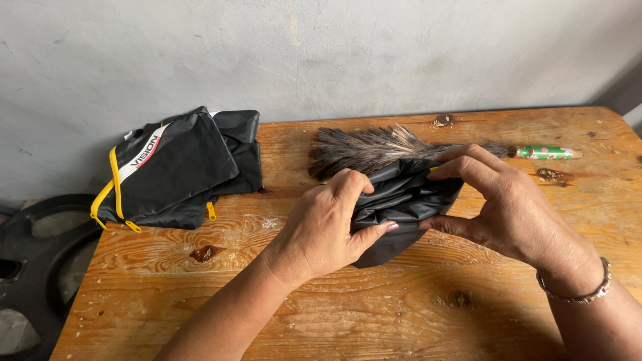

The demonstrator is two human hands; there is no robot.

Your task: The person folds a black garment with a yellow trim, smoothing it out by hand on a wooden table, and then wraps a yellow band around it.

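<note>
1. Hands meet over the middle of a worn wooden table (374,314), both working one bundle of black shiny fabric (401,200).
2. Left hand (328,224) is closed on the bundle's left side, fingers curled over the top edge and thumb pressed in from below.
3. Right hand (498,200) pinches the right side, fingers over the top and thumb underneath; a metal bracelet (582,294) sits at its wrist.
4. Just behind the bundle lies a feather duster (368,148), its green dotted handle (543,153) pointing right; the fabric partly covers its middle.
5. At the table's far left corner rests a folded black bag with a yellow zip (167,170), well apart from the hands.
6. Off the left edge, lower down, sits a black round object (40,267).
</note>
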